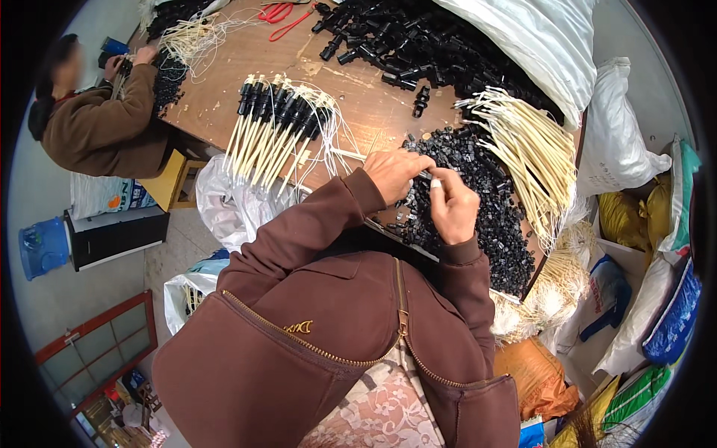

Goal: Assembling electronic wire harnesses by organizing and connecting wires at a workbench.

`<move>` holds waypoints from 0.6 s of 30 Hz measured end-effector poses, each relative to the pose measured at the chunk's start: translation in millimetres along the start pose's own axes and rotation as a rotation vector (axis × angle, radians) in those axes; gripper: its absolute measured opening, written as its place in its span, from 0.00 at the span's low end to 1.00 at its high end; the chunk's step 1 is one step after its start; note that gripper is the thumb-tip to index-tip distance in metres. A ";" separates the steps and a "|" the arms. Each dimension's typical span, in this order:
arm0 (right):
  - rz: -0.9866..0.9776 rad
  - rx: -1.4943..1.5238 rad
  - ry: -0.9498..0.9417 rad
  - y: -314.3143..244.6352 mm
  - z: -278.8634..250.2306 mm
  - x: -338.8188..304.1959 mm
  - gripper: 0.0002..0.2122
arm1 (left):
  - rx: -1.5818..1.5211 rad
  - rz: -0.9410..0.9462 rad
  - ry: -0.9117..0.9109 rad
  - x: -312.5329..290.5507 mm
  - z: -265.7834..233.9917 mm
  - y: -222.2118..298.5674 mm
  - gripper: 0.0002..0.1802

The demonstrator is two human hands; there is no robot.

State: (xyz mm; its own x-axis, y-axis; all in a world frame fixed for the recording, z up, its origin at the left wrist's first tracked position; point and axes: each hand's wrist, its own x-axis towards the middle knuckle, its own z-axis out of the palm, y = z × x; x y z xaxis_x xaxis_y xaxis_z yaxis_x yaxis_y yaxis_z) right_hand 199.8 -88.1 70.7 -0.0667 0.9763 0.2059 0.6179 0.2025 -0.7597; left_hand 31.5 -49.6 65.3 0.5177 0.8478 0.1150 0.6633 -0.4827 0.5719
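My left hand is closed around a thin cream-coloured rod, whose end sticks out to the left. Close beside it, my right hand pinches finger and thumb together near the rod's other end. What lies between those fingertips is too small to make out. Both hands are over the near edge of a heap of small black plastic pieces. Left of them lies a row of cream rods fitted with black tubular parts, loose white strings trailing from it. A bundle of bare cream rods rests to the right.
Black tubular parts are piled at the back of the brown table, beside a large white sack. Red-handled scissors lie at the far edge. A co-worker sits at the far left. Several sacks stand at right.
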 end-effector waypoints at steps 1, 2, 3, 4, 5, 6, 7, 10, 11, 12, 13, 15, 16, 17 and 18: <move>-0.038 0.014 -0.033 -0.8 -0.8 0.4 0.08 | -0.052 -0.048 -0.064 1.6 -6.7 6.2 0.23; -0.075 0.028 -0.065 -1.5 -1.7 0.7 0.08 | -0.104 -0.096 -0.128 3.0 -12.4 11.4 0.23; -0.113 0.041 -0.098 -1.6 -2.3 0.8 0.08 | -0.155 -0.143 -0.192 4.0 -14.6 13.6 0.23; -0.113 0.042 -0.097 -1.1 -2.3 0.6 0.08 | -0.155 -0.143 -0.192 4.7 -14.6 12.6 0.23; -0.124 0.006 -0.077 0.2 -1.5 -0.2 0.08 | -0.175 -0.058 -0.078 5.4 -13.9 9.9 0.22; -0.135 -0.030 -0.057 1.9 -0.6 -1.2 0.09 | -0.195 0.027 0.036 5.9 -12.8 6.3 0.21; -0.145 -0.066 -0.036 3.3 0.2 -2.1 0.09 | -0.214 0.112 0.150 6.2 -11.6 3.1 0.20; -0.134 -0.002 -0.006 0.6 -0.7 -2.9 0.09 | -0.292 0.229 0.284 3.4 -9.4 -0.3 0.19; -0.112 0.096 0.003 -2.0 -1.4 -2.7 0.09 | -0.352 0.259 0.305 2.0 -8.9 -0.5 0.18; -0.090 0.194 0.012 -4.1 -2.0 -2.8 0.08 | -0.412 0.290 0.325 0.9 -8.2 -0.9 0.18; -0.068 0.293 0.022 -5.0 -2.5 -3.2 0.08 | -0.472 0.320 0.344 0.2 -7.3 -1.8 0.17; -0.036 0.255 0.005 -4.1 -3.2 -6.1 0.08 | -0.442 0.330 0.333 1.1 -3.8 -7.3 0.17; -0.003 0.217 -0.016 -3.1 -3.6 -8.0 0.07 | -0.412 0.338 0.324 3.0 -2.1 -11.8 0.16; 0.030 0.178 -0.036 -1.8 -4.1 -9.8 0.07 | -0.382 0.346 0.315 5.9 -0.5 -17.1 0.16; 0.063 0.140 -0.054 -0.3 -4.9 -11.2 0.07 | -0.353 0.356 0.305 9.8 0.4 -22.7 0.15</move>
State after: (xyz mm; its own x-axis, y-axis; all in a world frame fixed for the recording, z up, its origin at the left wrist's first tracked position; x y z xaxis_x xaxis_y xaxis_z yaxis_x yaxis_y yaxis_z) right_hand 204.1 -99.6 71.6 -0.0759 0.9894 0.1242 0.5075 0.1455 -0.8493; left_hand 21.7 -30.4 53.1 0.4623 0.6972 0.5479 0.2300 -0.6910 0.6853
